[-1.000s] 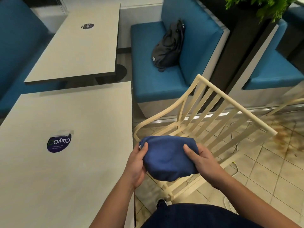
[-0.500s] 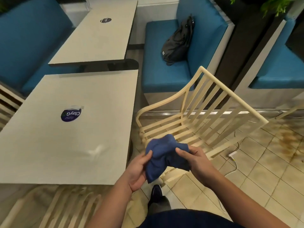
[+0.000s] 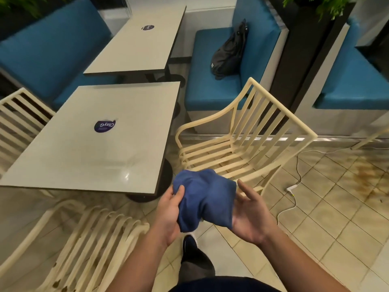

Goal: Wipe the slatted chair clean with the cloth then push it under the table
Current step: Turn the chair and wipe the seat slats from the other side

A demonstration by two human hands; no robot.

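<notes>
Centrally, blue cloth [image 3: 205, 199] bunched low in frame, left hand [image 3: 170, 213] pinching its left edge, right hand [image 3: 250, 216] spread palm up under its right side, slatted chair [image 3: 252, 131] just above, right of the counter [image 3: 94, 148].

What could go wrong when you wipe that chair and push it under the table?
1. The cloth is bunched in the left hand, while the right hand has its fingers spread, so it might slip to the floor.
2. A white cable lies on the tiles beside the chair; a chair leg or a foot could catch it.
3. The chair stands at an angle to the table, so it may bump the table's edge.
</notes>
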